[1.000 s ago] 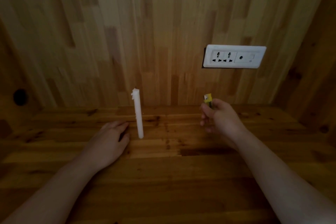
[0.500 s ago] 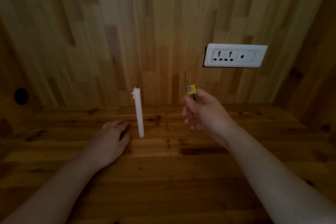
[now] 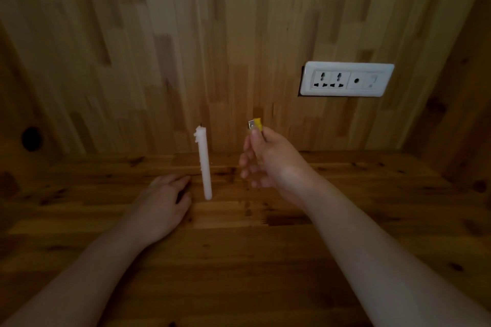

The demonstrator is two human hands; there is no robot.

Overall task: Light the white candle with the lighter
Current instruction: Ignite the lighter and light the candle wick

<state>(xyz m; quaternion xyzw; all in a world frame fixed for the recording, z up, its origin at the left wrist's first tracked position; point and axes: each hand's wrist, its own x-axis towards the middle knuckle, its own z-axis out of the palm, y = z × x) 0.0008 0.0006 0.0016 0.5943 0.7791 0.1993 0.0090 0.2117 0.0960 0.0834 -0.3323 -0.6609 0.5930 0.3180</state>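
While the white candle (image 3: 204,162) stands upright near the counter's (image 3: 265,260) far edge, unlit, the left hand (image 3: 162,207) rests flat and empty just beside its base, and the right hand (image 3: 268,159) grips the yellow lighter (image 3: 255,125) raised near the wick.

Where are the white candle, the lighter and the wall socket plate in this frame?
white candle (image 3: 205,164): head view, middle of the upright wax stick.
lighter (image 3: 255,124): head view, yellow top with metal cap above the right hand's fingers.
wall socket plate (image 3: 346,79): head view, centre of the white faceplate.
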